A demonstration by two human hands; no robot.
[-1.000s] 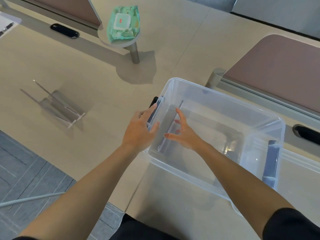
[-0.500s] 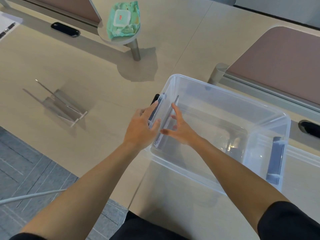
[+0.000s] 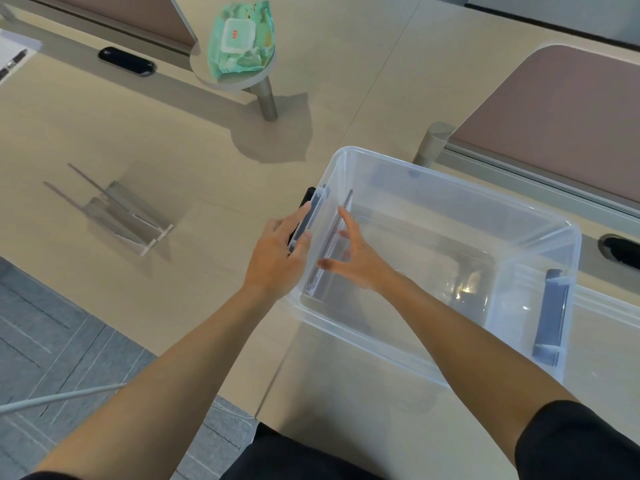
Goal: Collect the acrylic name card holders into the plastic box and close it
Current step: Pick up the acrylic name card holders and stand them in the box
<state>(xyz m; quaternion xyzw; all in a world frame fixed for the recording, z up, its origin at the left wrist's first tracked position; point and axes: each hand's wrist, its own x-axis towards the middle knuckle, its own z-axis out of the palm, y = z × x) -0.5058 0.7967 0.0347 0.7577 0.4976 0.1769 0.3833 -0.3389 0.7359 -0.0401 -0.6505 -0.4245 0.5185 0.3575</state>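
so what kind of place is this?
Probably an office with shared desks: pale desk tops butted together, padded divider panel between seats, oval cable grommet, grey carpet tiles.

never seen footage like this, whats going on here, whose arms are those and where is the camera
There is no machine here. The camera sits on a person's head and looks down at their own two bare arms. On the beige wooden table stands a clear plastic storage box with grey latches, its lid off. The left hand grips the box's near end wall at the latch. The right hand is inside, touching a flat clear acrylic name card holder that stands against that wall. Two more clear acrylic holders wait on the table to the left. A green pack of wet wipes lies on a small round stand behind.
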